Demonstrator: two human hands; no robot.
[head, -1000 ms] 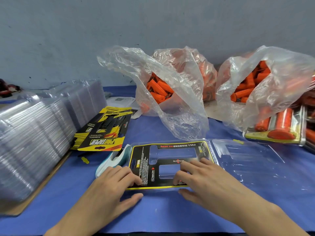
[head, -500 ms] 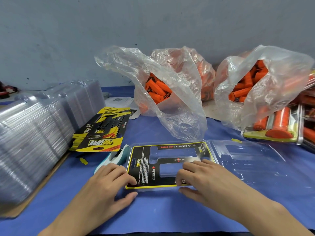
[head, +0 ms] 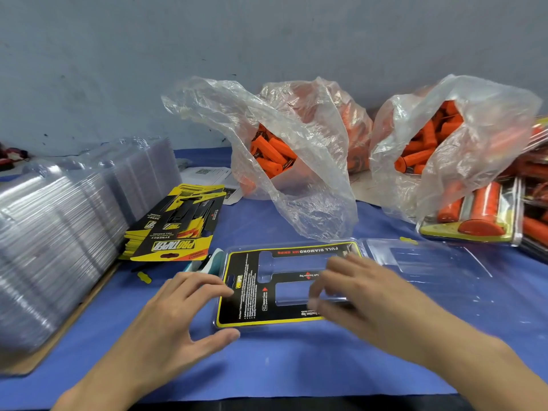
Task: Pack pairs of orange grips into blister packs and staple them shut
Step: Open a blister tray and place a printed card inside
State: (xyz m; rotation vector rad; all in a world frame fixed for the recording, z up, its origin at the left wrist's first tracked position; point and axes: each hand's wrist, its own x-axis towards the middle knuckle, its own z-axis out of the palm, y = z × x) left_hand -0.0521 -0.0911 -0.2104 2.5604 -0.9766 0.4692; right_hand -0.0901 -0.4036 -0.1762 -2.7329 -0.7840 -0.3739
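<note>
Open blister pack (head: 284,262), long axis L-R, lies btwn hands: L hand (head: 169,321) spread loose, touching its left edge; R hand (head: 364,298) blurred over it, grip unclear; orange grips (head: 272,152) bagged just beyond.

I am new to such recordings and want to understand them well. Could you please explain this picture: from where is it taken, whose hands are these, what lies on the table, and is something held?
There is no machine: a person works with bare hands, and a camera worn on the head looks down at them. On the blue table lies an open blister pack with a black and yellow card inside. The left hand touches its left edge; the right hand is over the card, too blurred to tell any grip. Behind stand plastic bags of orange grips. At the left are stacked clear blisters and spare cards; at the right, filled packs.
</note>
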